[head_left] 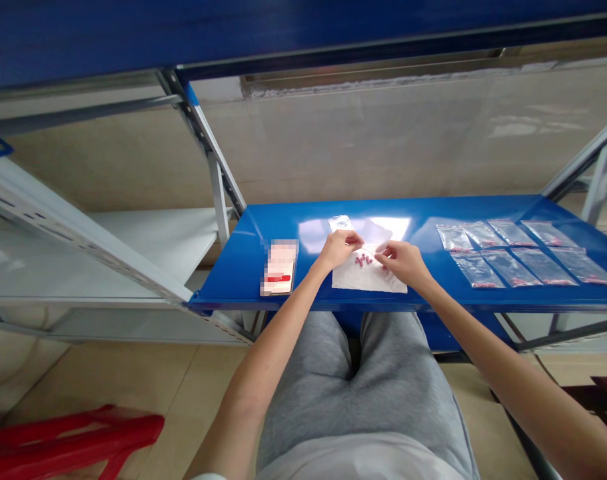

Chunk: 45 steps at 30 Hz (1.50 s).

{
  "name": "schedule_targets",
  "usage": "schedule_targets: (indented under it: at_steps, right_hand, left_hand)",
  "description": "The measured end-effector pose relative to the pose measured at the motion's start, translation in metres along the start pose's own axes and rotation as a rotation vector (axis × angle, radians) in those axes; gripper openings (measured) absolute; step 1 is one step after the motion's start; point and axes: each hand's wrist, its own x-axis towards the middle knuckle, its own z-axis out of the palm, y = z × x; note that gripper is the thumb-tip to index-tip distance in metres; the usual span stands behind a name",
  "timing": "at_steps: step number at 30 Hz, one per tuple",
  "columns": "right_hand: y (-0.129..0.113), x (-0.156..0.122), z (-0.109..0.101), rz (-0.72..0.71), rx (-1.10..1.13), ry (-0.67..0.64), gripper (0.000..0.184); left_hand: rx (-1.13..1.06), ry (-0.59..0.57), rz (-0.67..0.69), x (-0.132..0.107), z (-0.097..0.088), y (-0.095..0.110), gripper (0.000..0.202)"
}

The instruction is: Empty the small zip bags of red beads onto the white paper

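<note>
Over a white sheet [368, 281], paper or cloth, both of my hands are raised close together. My left hand [342, 247] pinches one end of a thin pale string [369, 251], its thumb and fingertips pressed together. The string runs across to my right hand [402, 259], which is also closed in a pinch on it. Small dark-red beads [362, 260] lie in a loose cluster on the sheet between the hands. A few more reddish bits sit by the right fingertips, partly hidden. Just behind the left hand lies a small clear packet [340, 223].
A phone [279, 268] lies left of the sheet on the blue shelf [313, 212]. Two rows of clear zip bags [516, 235] with red contents lie on the right. Metal uprights [203, 127] frame the shelf, and a blue shelf [303, 33] hangs overhead. A red stool [73, 437] stands lower left.
</note>
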Motion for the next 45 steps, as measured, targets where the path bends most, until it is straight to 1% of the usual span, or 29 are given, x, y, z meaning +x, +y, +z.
schedule_targets:
  at_steps: [3,5,6,8,10,12,14,16,17,20,22,24,26,29,32,35,38,40,42,45]
  right_hand:
    - [-0.004,0.001,-0.002,0.035,0.132,0.065,0.015]
    - [-0.009,0.002,-0.002,0.082,0.304,0.104,0.019]
    - [-0.013,0.002,-0.001,0.109,0.399,0.116,0.022]
    - [-0.019,0.003,0.001,0.155,0.546,0.102,0.029]
    - [-0.022,0.004,0.002,0.181,0.615,0.042,0.036]
    - [-0.021,0.008,0.002,0.205,0.649,0.02,0.045]
    - [-0.014,0.014,-0.001,0.227,0.678,0.079,0.055]
    - [-0.006,0.024,-0.005,0.223,0.703,0.135,0.063]
    - [-0.002,0.03,-0.006,0.205,0.714,0.129,0.066]
    - [0.005,0.052,-0.005,0.14,0.7,0.046,0.071]
    - [0.006,0.067,0.001,0.109,0.644,0.034,0.062]
    - [0.005,0.083,0.011,0.088,0.584,0.047,0.046]
    - [0.003,0.098,0.022,0.078,0.512,0.053,0.033]
    - [-0.001,0.115,0.038,0.068,0.321,0.063,0.022]
    - [-0.004,0.122,0.049,-0.012,0.067,0.088,0.017]
    - [-0.005,0.121,0.056,-0.083,-0.096,0.067,0.016]
    - [-0.004,0.117,0.059,-0.119,-0.179,0.029,0.02]
    - [-0.002,0.114,0.059,-0.156,-0.207,0.011,0.02]
    - [-0.002,0.112,0.058,-0.187,-0.206,-0.008,0.021]
    - [-0.002,0.109,0.056,-0.21,-0.197,-0.023,0.023]
  left_hand:
    - [-0.077,0.094,-0.058,0.0,0.003,0.007,0.022]
    - [-0.213,0.142,-0.156,-0.002,0.008,0.015,0.035]
    - [-0.299,0.142,-0.211,-0.003,0.011,0.019,0.04]
    - [-0.454,0.118,-0.292,-0.006,0.017,0.028,0.04]
    - [-0.51,0.131,-0.311,-0.006,0.02,0.034,0.031]
    - [-0.468,0.182,-0.304,-0.002,0.019,0.036,0.023]
    - [-0.391,0.22,-0.294,0.006,0.013,0.034,0.024]
    - [-0.318,0.23,-0.279,0.02,0.005,0.029,0.028]
    - [-0.286,0.223,-0.263,0.028,0.001,0.026,0.03]
    - [-0.161,0.182,-0.209,0.055,-0.008,0.018,0.033]
    - [-0.072,0.209,-0.213,0.071,-0.012,0.014,0.031]
    - [0.005,0.284,-0.241,0.082,-0.016,0.01,0.027]
    - [0.059,0.36,-0.276,0.086,-0.02,0.006,0.027]
    - [0.086,0.404,-0.316,0.083,-0.026,-0.003,0.038]
    - [0.114,0.37,-0.296,0.071,-0.029,-0.012,0.05]
    - [0.167,0.351,-0.242,0.055,-0.028,-0.02,0.05]
    - [0.235,0.369,-0.218,0.037,-0.026,-0.021,0.045]
    - [0.265,0.357,-0.226,0.026,-0.024,-0.02,0.042]
    - [0.281,0.336,-0.232,0.015,-0.021,-0.015,0.04]
    - [0.312,0.342,-0.213,0.001,-0.02,-0.005,0.039]
